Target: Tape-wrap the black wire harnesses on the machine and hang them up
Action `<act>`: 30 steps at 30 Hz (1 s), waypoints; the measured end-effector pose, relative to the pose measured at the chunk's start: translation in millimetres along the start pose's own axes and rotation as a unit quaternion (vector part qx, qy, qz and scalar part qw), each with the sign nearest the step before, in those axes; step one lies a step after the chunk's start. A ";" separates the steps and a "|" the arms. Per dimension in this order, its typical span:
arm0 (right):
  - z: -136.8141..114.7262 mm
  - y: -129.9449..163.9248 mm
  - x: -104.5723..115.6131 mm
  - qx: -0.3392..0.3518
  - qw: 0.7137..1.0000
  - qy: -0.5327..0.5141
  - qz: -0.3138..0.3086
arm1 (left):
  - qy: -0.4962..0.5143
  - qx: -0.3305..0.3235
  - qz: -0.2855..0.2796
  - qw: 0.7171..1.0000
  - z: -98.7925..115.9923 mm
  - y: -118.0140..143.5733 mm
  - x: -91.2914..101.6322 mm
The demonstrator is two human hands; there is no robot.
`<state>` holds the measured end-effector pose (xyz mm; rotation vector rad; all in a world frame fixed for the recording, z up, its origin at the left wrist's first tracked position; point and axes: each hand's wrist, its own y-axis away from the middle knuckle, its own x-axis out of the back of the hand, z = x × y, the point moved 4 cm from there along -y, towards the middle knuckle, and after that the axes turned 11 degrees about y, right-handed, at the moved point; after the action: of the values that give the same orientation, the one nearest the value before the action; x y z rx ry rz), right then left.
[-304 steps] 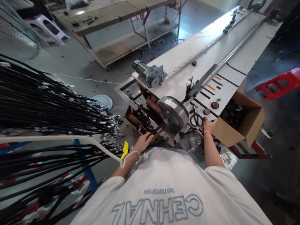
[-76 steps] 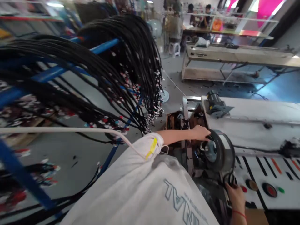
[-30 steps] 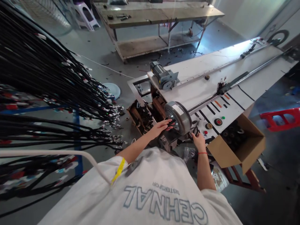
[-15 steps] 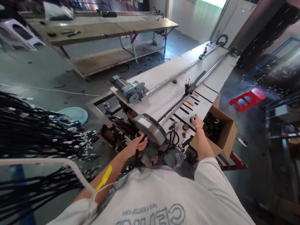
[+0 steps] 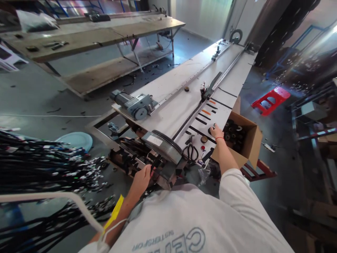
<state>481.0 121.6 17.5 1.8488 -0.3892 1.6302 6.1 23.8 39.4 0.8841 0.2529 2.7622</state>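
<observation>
A long white machine bench (image 5: 181, 102) runs away from me, with a grey round drum (image 5: 162, 144) at its near end. My left hand (image 5: 142, 177) is closed around a black cable (image 5: 155, 165) just below the drum. My right hand (image 5: 216, 131) rests on the control panel, fingers on a round black button (image 5: 210, 130). Black scissors (image 5: 191, 151) lie on the panel between my hands. A black cable (image 5: 196, 109) runs along the bench's groove to a clamp (image 5: 204, 89).
An open cardboard box (image 5: 243, 138) of black tape rolls stands right of the panel. Bundles of black cables (image 5: 44, 165) hang at my left. A grey motor (image 5: 131, 103) sits on the bench. A red stool (image 5: 270, 100) and wooden tables (image 5: 92, 31) stand beyond.
My view has swung right along the bench. My left hand dropped from the drum's side and now grips the cable below it. My right hand left the scissors and moved onto the button.
</observation>
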 end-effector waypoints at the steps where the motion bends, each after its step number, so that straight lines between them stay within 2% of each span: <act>1: 0.4 -0.2 0.1 -0.002 1.000 -0.001 0.000 | -0.014 0.012 0.006 1.000 -6.1 5.1 3.1; 6: -0.5 0.7 -1.1 -0.005 1.000 0.000 0.002 | -0.047 0.048 0.035 0.997 -36.0 30.5 29.1; 9: -2.0 4.4 -2.6 -0.009 1.000 -0.004 0.003 | -0.051 0.048 0.043 0.997 -42.6 34.8 37.8; 13: -1.4 3.5 5.9 -0.012 1.000 -0.022 0.002 | 0.003 0.020 0.026 0.999 -40.0 25.6 26.7; 17: -9.0 9.2 33.0 -0.005 0.996 -0.090 -0.009 | 0.103 0.001 -0.013 0.995 -36.5 9.2 2.0; 19: -29.1 37.4 47.0 0.045 0.988 -0.140 0.048 | 0.141 -0.004 -0.022 0.990 -34.1 -1.5 -3.7; 20: -44.0 61.9 51.0 0.090 0.976 -0.177 0.089 | 0.159 -0.004 -0.024 0.987 -32.8 -8.0 -3.0; 22: -80.3 129.4 48.1 0.216 0.925 -0.274 0.151 | 0.203 0.000 -0.025 0.979 -29.6 -22.9 6.1; 23: -101.4 168.3 38.8 0.298 0.894 -0.309 0.132 | 0.227 0.002 -0.027 0.974 -27.6 -30.5 13.4; 25: -144.4 243.3 10.2 0.463 0.816 -0.342 0.054 | 0.262 0.001 -0.055 0.964 -22.5 -43.4 28.7; 26: -163.2 271.4 -6.2 0.507 0.788 -0.348 0.030 | 0.271 -0.002 -0.074 0.960 -19.5 -48.0 35.2; 27: -179.7 289.0 -22.4 0.512 0.785 -0.348 0.032 | 0.276 -0.006 -0.093 0.957 -16.6 -51.1 40.4; 28: -194.5 296.3 -38.5 0.491 0.800 -0.343 0.036 | 0.278 -0.011 -0.108 0.954 -14.0 -52.9 44.0; 30: -216.5 287.6 -66.1 0.406 0.851 -0.331 0.039 | 0.279 -0.024 -0.123 0.952 -10.1 -53.5 47.0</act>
<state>127.5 28.6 36.0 3.0845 -0.0227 1.2242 -28.2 86.9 44.7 0.0299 0.3588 2.6971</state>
